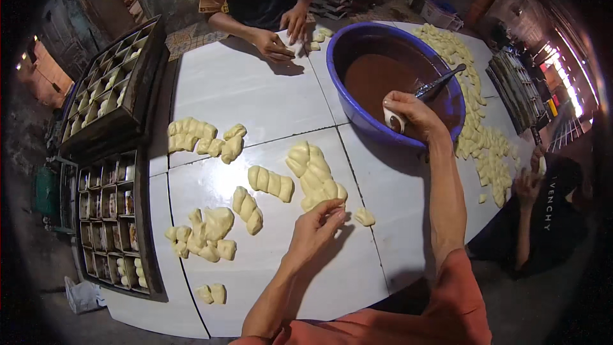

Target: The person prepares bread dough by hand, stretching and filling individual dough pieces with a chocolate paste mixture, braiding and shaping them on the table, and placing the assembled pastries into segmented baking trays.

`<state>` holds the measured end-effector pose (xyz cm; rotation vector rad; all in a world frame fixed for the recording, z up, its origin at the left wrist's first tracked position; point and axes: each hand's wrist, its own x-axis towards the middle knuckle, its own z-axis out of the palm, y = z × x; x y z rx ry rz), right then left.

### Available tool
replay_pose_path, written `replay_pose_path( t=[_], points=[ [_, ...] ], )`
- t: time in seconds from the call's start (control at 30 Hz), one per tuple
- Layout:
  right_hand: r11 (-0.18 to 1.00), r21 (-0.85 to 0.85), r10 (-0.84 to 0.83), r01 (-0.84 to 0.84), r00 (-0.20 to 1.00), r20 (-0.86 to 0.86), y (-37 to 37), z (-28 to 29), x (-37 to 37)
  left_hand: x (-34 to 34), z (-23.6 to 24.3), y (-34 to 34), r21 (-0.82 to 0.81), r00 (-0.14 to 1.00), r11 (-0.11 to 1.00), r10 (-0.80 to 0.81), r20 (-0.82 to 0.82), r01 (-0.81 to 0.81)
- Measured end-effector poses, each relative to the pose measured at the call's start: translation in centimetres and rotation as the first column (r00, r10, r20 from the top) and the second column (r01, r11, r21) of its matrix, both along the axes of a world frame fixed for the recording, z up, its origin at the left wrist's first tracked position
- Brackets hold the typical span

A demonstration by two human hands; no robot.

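Right hand (414, 115) has a brown-smeared pale piece (389, 117) pinched over the blue basin (348, 103), center right; small dough lump (364, 217) sits just right of the nearer left hand (319, 225), can't tell if that's gripping.

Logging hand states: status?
Right hand grips small brown-marked white item at blue tub. Left hand at near edge of dough cluster, contact unclear. Dark utensil leaning on tub rim beside right hand.
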<state>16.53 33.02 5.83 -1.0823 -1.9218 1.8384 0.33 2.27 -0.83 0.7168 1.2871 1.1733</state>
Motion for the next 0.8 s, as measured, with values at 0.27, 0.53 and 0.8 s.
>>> replay_pose_path(
  t=[0.27, 0.53, 0.8],
  points=[
    [0.955, -0.277, -0.214, 0.109, 0.898, -0.385, -8.2, 2.1, -2.6, 1.2, 0.5, 2.5, 0.076, 0.983, 0.997, -0.014, 0.184, 0.0],
    [0.854, -0.519, -0.225, -0.017, 0.889, -0.399, -19.5, -3.3, -6.9, -1.2, -1.5, -1.4, 0.048, 0.594, 0.957, 0.137, 0.793, -0.285],
    [0.775, 0.629, 0.2, -0.067, 0.969, -0.143, -26.1, -6.8, -8.9, -3.7, -3.8, -5.8, -0.077, 0.683, 0.788, 0.574, 0.452, -0.611]
  ],
)
